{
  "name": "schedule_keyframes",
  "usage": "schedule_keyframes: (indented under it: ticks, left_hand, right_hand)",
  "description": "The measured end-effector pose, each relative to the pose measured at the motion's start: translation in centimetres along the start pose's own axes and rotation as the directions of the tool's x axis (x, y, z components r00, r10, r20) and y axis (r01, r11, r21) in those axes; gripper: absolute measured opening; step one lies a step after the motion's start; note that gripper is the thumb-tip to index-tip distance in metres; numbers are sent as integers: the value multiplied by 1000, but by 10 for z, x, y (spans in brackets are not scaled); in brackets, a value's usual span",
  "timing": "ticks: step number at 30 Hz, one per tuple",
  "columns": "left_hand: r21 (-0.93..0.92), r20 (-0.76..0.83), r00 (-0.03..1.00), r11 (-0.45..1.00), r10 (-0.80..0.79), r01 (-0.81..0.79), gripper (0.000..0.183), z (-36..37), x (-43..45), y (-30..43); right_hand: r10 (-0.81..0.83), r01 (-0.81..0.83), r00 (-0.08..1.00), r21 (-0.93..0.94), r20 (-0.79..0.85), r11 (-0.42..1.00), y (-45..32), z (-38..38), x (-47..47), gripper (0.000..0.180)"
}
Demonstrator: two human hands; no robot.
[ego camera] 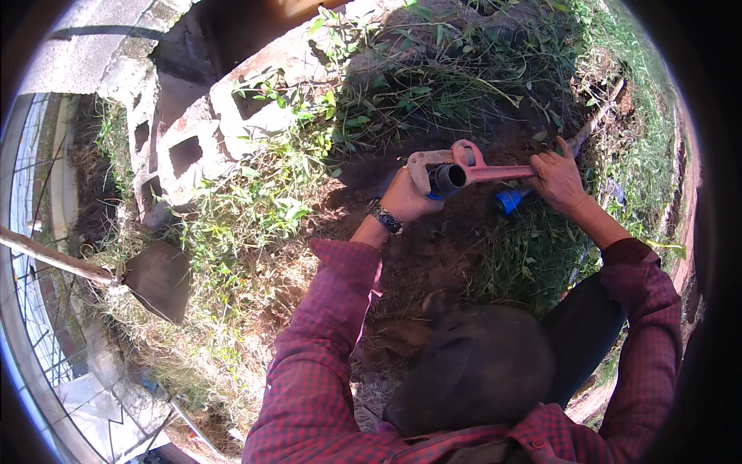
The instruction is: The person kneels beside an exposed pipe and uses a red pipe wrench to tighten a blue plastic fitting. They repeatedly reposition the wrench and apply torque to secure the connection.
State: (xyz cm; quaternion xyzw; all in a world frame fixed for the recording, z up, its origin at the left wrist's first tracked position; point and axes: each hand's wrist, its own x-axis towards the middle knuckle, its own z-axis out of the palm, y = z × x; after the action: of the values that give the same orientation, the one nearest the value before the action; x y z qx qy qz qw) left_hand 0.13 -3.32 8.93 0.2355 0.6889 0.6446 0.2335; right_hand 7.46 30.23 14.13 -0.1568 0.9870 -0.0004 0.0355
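Observation:
My right hand (557, 177) grips the handle end of a red pipe wrench (498, 173). The wrench's jaws sit around a black threaded pipe fitting (448, 178) with blue showing at its edge. My left hand (406, 196) is wrapped around the fitting from below, by the hook jaw; its fingers are partly hidden. Below the wrench handle, a blue pipe fitting (508, 202) lies over the soil and grass, its far end passing under my right hand.
Broken hollow blocks (185, 155) line the upper left, with weeds growing beside them. A hoe blade (159, 281) on a wooden handle (55, 257) rests at the left. A stick or pipe (600, 119) runs through grass at the upper right. Wire fencing (43, 325) stands far left.

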Motion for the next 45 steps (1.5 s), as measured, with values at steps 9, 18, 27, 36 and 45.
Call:
schedule_keyframes:
  ticks: [9, 18, 27, 36, 45]
  left_hand:
    - [150, -34, 943, 931, -332, 333, 45, 1, 23, -20]
    - [327, -112, 957, 900, -267, 289, 42, 21, 42, -39]
    - [376, -122, 964, 888, -234, 264, 45, 27, 51, -50]
    - [558, -241, 952, 775, -190, 296, 45, 43, 35, -17]
    - [611, -245, 953, 792, 179, 8, 29, 54, 16, -26]
  right_hand:
    - [192, -313, 831, 152, 522, 938, -74, -36, -79, 30]
    - [107, -538, 843, 832, 528, 135, -161, -130, -90, 73]
    - [82, -364, 929, 931, 362, 18, -172, -153, -68, 47]
    - [-161, 429, 784, 336, -600, 839, -184, -108, -26, 22]
    - [-138, 471, 857, 646, -497, 601, -197, -89, 111, 38]
